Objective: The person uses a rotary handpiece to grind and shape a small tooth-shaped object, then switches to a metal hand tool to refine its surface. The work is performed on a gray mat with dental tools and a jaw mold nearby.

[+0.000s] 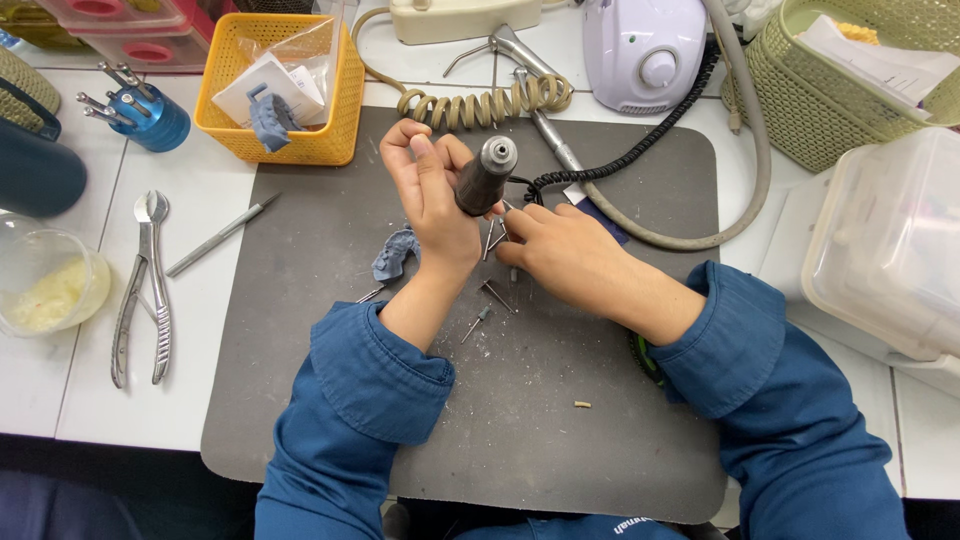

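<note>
Your left hand (432,205) grips a dark handpiece (486,175) upright over the grey mat (560,400). Your right hand (565,255), fingers pinched together, touches small burs (495,240) just at its 9 o'clock. At 10 o'clock, a yellow basket (300,140) holds a white packet (265,85). A clear lidded box (890,240) sits at 3 o'clock.

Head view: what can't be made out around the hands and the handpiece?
- Head view: the handpiece tip is hidden behind the left hand.
- Right hand fingertips are tucked under the left hand; which bur they touch is unclear.
- Loose burs on the grey mat are too small to identify.
</note>
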{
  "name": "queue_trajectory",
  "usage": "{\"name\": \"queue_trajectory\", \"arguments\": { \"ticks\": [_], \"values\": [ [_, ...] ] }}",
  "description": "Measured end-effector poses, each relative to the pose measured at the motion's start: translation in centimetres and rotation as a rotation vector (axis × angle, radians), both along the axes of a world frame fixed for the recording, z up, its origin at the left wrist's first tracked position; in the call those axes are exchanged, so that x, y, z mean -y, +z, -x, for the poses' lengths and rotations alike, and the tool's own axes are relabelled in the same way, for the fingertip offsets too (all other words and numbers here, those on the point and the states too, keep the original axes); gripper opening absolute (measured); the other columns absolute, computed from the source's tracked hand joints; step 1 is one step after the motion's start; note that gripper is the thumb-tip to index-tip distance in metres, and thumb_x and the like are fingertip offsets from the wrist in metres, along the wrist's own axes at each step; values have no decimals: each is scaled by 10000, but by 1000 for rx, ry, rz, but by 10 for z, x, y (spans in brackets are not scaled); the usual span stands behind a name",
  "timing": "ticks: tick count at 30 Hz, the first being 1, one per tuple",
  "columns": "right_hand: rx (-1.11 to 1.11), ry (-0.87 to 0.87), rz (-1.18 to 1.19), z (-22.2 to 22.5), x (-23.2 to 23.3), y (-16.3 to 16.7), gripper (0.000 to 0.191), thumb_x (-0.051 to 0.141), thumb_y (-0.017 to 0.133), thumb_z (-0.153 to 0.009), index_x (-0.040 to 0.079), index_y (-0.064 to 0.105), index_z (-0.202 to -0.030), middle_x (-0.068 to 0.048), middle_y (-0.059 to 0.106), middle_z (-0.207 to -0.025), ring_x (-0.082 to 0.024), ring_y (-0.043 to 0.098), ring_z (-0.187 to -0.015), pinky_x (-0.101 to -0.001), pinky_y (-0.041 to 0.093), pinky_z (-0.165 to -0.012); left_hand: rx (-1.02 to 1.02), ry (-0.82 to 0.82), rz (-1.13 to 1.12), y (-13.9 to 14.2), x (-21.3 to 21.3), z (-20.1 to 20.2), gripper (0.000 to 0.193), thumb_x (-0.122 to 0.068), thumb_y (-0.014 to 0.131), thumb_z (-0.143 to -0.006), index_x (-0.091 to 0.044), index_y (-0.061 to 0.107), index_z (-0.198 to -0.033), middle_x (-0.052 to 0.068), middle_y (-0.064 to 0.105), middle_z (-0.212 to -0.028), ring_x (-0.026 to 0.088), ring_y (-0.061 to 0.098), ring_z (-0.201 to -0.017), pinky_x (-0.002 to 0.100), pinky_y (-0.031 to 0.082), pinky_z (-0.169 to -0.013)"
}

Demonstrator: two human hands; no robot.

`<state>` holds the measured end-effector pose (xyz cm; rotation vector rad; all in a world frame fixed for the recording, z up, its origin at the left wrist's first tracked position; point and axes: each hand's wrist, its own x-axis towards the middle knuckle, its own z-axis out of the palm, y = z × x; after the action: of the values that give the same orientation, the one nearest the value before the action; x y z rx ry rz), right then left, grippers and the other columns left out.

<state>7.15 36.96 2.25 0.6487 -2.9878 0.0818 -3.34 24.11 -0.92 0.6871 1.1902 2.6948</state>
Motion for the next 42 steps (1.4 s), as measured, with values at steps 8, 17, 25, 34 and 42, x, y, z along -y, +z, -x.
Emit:
{"name": "queue_trajectory", "arguments": {
  "ticks": [8,17,25,34,42],
  "values": [
    [81,-31,449,-11,-29,66,91,91,681,-888,68,651,-971,-82,652,-960,-300,650,-923,-420,525,-779,-1,32,44,-4,-2,2,219,-323,296,-1168,-128,298,-1267,91,526,-719,165,515,-478,259,429,-416],
    [-280,-147,1179,-75,-29,106,356,-115,598,-1020,-1,460,-1328,-143,628,-1068,-196,667,-999,-327,586,-892,-121,152,132,-16,-11,-18,186,-267,304,-1191,-105,305,-1280,104,567,-773,141,535,-646,232,449,-660],
    [-407,-39,1274,-75,-25,110,294,-117,601,-1005,-7,448,-1232,-132,613,-1096,-228,737,-1045,-440,635,-955,-165,174,178,-11,-10,-29,159,-242,261,-1182,-107,302,-1255,92,585,-741,132,549,-620,224,444,-650],
    [-477,0,1197,-74,-23,106,276,-112,589,-1003,-15,430,-1208,-185,650,-1057,-272,744,-1057,-415,678,-929,-135,204,207,-13,-12,-30,165,-243,258,-1182,-99,310,-1245,79,567,-730,120,539,-610,212,423,-632],
    [-558,3,1147,-70,-23,101,283,-118,607,-1010,-13,448,-1220,-195,640,-1069,-261,739,-1012,-433,652,-958,-135,250,206,-15,-14,-32,169,-249,267,-1175,-98,310,-1238,70,562,-736,122,549,-616,217,450,-645]
  ]
}}
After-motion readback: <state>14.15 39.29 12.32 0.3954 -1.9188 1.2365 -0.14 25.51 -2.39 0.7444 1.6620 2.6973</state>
